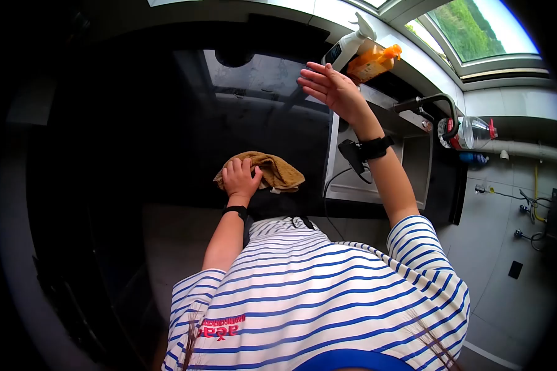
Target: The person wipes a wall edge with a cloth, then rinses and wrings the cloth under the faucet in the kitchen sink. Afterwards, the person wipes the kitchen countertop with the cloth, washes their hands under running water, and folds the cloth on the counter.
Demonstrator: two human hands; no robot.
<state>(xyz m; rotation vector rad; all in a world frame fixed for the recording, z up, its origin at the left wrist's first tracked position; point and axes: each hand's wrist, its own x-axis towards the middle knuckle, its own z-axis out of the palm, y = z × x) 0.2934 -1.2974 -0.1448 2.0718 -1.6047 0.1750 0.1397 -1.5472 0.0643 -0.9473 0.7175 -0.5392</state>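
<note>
I can't tell if my left hand point(240, 179) pinches the sideways-long brown towel point(281, 173) under it; my unfolded right hand point(339, 93) is farther.

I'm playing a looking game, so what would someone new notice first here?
Probably the brown cloth under the left hand, on the dark counter. Next, perhaps the bright orange bottle near the open right hand, beside a white spray bottle.
</note>
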